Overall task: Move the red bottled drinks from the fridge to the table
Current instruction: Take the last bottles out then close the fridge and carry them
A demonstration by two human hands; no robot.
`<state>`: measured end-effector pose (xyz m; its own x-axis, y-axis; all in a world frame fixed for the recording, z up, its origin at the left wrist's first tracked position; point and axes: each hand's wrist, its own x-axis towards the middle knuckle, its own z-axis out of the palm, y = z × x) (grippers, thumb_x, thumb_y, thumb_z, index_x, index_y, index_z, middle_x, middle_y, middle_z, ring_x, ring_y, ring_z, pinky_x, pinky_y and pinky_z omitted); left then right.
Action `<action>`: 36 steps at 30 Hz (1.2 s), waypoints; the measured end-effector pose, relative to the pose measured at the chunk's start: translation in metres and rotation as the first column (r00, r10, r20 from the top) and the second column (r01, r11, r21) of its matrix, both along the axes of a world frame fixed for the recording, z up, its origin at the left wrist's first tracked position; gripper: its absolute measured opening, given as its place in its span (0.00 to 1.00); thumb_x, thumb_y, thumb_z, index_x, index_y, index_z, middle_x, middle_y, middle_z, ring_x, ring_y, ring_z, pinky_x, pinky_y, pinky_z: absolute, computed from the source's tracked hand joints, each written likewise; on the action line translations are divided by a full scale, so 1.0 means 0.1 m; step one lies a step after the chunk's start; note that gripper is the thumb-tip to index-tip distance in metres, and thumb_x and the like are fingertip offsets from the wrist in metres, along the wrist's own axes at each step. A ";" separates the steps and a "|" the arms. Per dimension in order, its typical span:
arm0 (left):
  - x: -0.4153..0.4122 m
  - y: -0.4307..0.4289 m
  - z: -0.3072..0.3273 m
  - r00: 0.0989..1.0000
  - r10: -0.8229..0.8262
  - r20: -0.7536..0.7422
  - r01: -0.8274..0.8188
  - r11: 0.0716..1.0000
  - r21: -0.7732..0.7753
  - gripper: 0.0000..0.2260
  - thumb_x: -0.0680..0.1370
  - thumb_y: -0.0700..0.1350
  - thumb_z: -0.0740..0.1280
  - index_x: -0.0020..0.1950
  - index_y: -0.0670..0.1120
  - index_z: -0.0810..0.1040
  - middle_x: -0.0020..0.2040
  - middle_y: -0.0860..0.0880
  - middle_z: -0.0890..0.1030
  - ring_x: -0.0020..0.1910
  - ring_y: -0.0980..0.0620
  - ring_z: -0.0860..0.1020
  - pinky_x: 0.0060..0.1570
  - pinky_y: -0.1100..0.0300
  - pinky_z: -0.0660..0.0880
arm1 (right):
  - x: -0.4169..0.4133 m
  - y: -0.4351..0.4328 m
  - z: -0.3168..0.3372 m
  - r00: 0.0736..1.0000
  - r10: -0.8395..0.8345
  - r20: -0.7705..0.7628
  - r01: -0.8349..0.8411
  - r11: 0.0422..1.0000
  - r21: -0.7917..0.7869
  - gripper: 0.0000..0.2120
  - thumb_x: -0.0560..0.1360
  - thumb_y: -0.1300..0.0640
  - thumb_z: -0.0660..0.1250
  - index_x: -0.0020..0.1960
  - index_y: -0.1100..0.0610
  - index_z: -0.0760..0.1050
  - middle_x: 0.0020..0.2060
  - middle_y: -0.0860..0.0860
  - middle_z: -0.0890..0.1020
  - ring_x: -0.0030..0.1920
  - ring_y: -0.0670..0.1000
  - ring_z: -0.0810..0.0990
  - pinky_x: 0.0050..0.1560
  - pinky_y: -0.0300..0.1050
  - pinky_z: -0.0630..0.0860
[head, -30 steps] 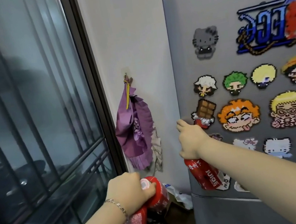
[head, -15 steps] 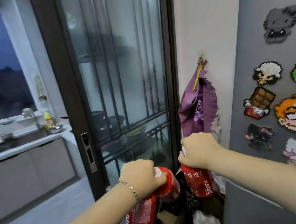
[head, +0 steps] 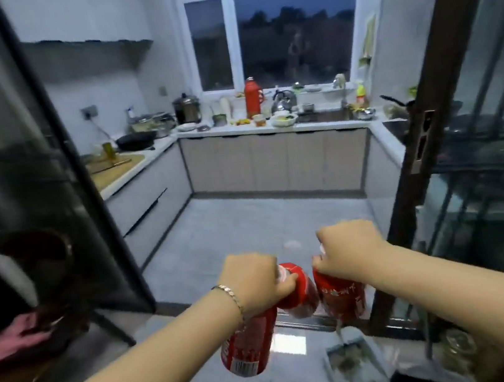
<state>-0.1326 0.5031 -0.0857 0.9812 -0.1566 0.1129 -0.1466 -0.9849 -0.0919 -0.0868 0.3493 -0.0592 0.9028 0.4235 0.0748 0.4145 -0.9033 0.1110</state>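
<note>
Bottles [head: 299,295]: three red ones counted, all carried in the air over the floor [head: 217,228] at a kitchen doorway. No table or fridge was in view.

Left hand [head: 254,280] gripped two by the tops. The low bottle [head: 248,348] hung down and the tilted bottle [head: 303,304] leaned out to the right. Right hand [head: 348,251] was curled round the top of the third bottle [head: 342,300]. The caps were hidden in the fists.

Handling guess: full, so moderately heavy. They looked stiff, with glossy labels, and were possibly slick if fridge-cold. A neck hold works for carrying. The two-in-one grip looked weakest, since that pair could swing or knock. At the table, better to set the third bottle down first, then steady the pair by the bodies.
</note>
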 end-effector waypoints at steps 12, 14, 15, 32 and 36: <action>-2.77 3.33 -0.32 0.798 0.601 -0.037 -0.602 0.799 0.004 0.22 0.76 0.64 0.55 0.49 0.47 0.76 0.49 0.47 0.81 0.50 0.46 0.79 0.42 0.58 0.68 | -1.79 3.81 -0.40 0.809 0.562 -0.174 -0.558 0.827 0.077 0.18 0.75 0.45 0.60 0.57 0.57 0.73 0.54 0.56 0.80 0.55 0.59 0.78 0.51 0.48 0.75; -3.27 3.85 -0.35 0.732 0.679 -0.052 -0.680 0.733 0.006 0.22 0.75 0.65 0.55 0.48 0.47 0.75 0.49 0.47 0.81 0.49 0.47 0.79 0.42 0.58 0.68 | -2.18 4.47 -0.45 0.752 0.632 -0.185 -0.629 0.773 0.083 0.18 0.75 0.44 0.60 0.56 0.56 0.73 0.53 0.56 0.81 0.54 0.58 0.79 0.50 0.49 0.76; -3.46 4.04 -0.36 0.704 0.707 -0.061 -0.709 0.706 0.003 0.22 0.75 0.65 0.55 0.47 0.48 0.75 0.49 0.48 0.81 0.50 0.47 0.79 0.42 0.58 0.67 | -2.34 4.70 -0.46 0.729 0.655 -0.198 -0.652 0.753 0.090 0.18 0.75 0.44 0.60 0.56 0.56 0.73 0.52 0.55 0.81 0.53 0.58 0.80 0.50 0.49 0.77; -5.39 7.18 -1.00 0.083 0.968 -0.236 -0.997 0.080 -0.024 0.22 0.75 0.66 0.55 0.48 0.49 0.75 0.47 0.50 0.81 0.47 0.50 0.79 0.42 0.59 0.71 | -3.78 8.84 -1.31 0.368 0.857 -0.360 -0.868 0.456 0.198 0.19 0.76 0.44 0.62 0.56 0.58 0.70 0.54 0.56 0.78 0.53 0.56 0.79 0.50 0.45 0.75; -5.51 7.83 -1.07 -0.026 0.968 -0.251 -0.999 -0.033 -0.024 0.23 0.75 0.66 0.55 0.53 0.48 0.76 0.49 0.50 0.81 0.48 0.51 0.79 0.44 0.60 0.73 | -3.84 9.75 -1.51 0.342 0.827 -0.446 -0.859 0.468 0.207 0.18 0.76 0.44 0.62 0.58 0.56 0.69 0.54 0.54 0.77 0.51 0.54 0.80 0.47 0.41 0.76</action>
